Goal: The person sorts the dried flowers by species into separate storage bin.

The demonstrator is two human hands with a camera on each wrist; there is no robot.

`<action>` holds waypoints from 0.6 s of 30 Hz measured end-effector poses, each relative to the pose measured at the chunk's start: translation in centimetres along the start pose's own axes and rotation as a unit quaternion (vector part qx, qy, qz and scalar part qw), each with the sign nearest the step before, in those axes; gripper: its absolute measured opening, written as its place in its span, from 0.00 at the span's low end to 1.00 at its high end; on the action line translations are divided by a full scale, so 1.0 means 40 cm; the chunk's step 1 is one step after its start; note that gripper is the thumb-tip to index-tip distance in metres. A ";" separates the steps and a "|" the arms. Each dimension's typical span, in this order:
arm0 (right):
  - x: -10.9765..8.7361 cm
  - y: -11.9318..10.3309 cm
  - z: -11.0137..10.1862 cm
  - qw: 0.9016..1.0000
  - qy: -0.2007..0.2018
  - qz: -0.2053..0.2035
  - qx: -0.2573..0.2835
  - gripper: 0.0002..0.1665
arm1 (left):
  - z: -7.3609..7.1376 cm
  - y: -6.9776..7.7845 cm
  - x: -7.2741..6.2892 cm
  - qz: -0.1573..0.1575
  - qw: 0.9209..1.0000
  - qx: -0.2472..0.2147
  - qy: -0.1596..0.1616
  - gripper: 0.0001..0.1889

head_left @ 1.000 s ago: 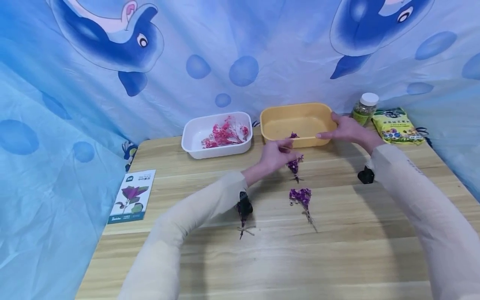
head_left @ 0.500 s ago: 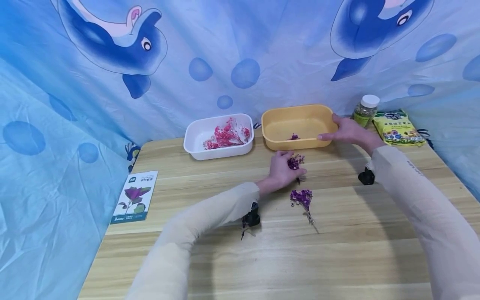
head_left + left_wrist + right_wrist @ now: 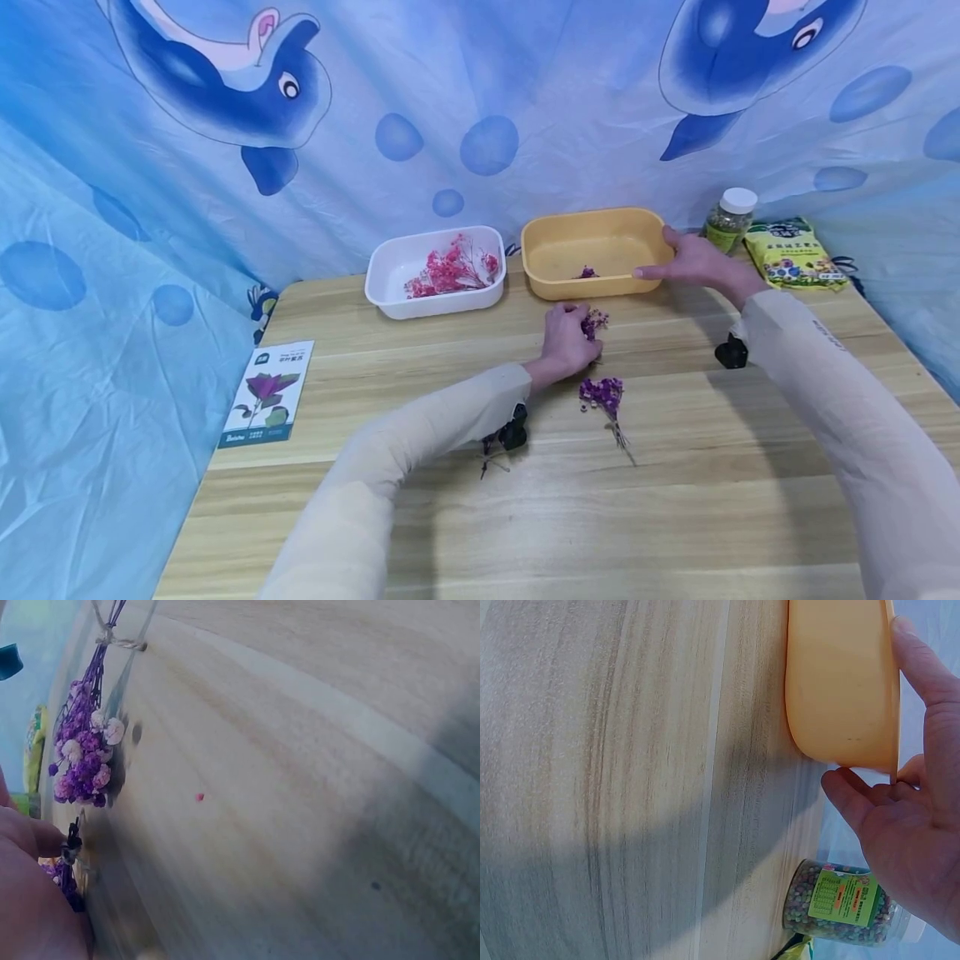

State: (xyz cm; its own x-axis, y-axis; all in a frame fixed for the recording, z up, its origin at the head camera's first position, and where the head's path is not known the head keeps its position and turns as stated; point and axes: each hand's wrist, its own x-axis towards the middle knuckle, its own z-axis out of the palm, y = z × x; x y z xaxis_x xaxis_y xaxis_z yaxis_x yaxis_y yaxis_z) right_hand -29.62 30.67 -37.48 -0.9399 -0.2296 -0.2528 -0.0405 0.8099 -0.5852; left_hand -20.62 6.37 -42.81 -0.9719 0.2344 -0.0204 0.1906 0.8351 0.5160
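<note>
My left hand pinches the tied stems of a small bunch of purple dried flowers on the wooden table. In the left wrist view its thumb sits right at the twine on that bunch. My right hand grips the right end of a yellow plastic basin. The right wrist view shows the thumb on the basin's rim and the fingers against its outer end. A few purple flowers lie inside the basin. A second purple bunch lies just below my left hand.
Left of the basin stands a white basin holding pink dried flowers. A capped jar and a yellow packet are at the back right. A flower card lies at left. Another bunch is partly under the left sleeve.
My left hand has come down and away from the yellow basin's front edge, and its fingers have closed on the upper purple bunch. My right hand keeps its hold on the basin.
</note>
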 end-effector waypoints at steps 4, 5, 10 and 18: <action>-0.003 -0.002 -0.001 1.000 -0.001 -0.001 0.002 0.79 | -0.006 -0.009 0.003 0.011 1.000 -0.016 -0.003 0.37; -0.004 -0.002 -0.001 1.000 -0.002 -0.001 0.003 0.78 | -0.008 -0.010 0.003 0.011 1.000 -0.026 -0.004 0.38; -0.002 -0.003 0.000 1.000 0.001 -0.001 0.004 0.76 | -0.026 -0.022 0.001 0.020 0.997 -0.072 -0.016 0.36; -0.007 -0.006 -0.002 1.000 -0.003 0.001 0.003 0.76 | -0.060 -0.044 0.003 0.026 0.991 -0.125 -0.032 0.31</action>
State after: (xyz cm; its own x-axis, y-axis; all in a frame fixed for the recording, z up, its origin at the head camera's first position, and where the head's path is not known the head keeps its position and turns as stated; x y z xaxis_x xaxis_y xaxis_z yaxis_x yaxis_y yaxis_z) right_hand -29.39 30.57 -37.21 -0.9382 -0.2310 -0.2578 -0.0370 0.8075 -0.5888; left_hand -21.39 3.74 -41.65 -0.9493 0.3119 -0.0389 0.1920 0.6735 0.7139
